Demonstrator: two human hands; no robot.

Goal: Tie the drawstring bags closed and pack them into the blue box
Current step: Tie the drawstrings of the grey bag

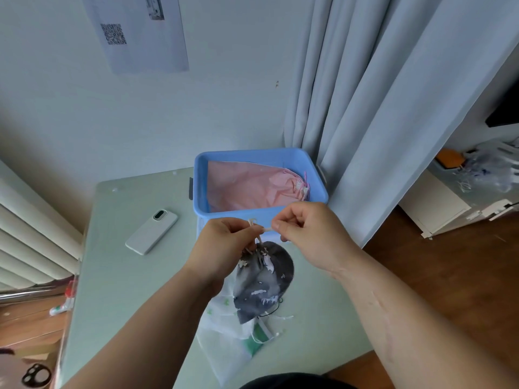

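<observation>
Overhead, a grey drawstring bag [264, 279] is held above the table [118, 276], its cord [259, 227] pinched by left hand [224, 245] and right hand [306, 228], near the blue box [202, 181]. Soft, light cloth; best gripped at the cord.

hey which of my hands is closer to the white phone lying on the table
Left. The left hand pinches the drawstring just right of the phone; the right hand pinches the same drawstring farther right, beyond the left hand.
</observation>
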